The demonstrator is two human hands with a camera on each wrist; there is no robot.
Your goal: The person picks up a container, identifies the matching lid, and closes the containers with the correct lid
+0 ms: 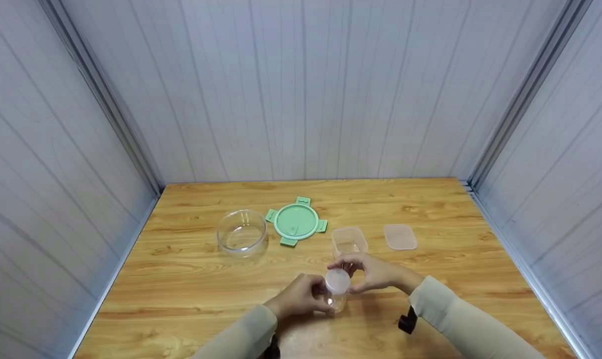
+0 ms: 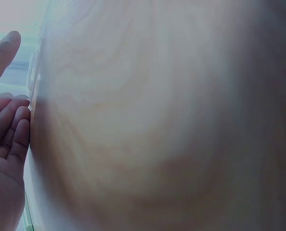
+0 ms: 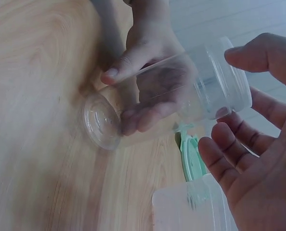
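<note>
A clear plastic jar (image 1: 337, 302) with a translucent white lid (image 1: 337, 280) stands near the front middle of the table. My left hand (image 1: 298, 297) grips the jar's body from the left, thumb on one side and fingers curled on the other. At the lid, my right hand (image 1: 373, 271) pinches the rim between thumb and fingers. The right wrist view shows the jar (image 3: 133, 103) through its clear wall, with nothing visible inside; the lid (image 3: 238, 79) sits on its mouth. In the left wrist view, part of the left hand (image 2: 8, 144) appears at the edge.
Behind the hands stands a square translucent container (image 1: 349, 237), its flat square lid (image 1: 400, 237) lying to its right. A round glass bowl (image 1: 242, 247) stands at the left. Beside it lies a green lid (image 1: 296, 222) with clip tabs. Panel walls enclose the wooden table (image 1: 191, 299).
</note>
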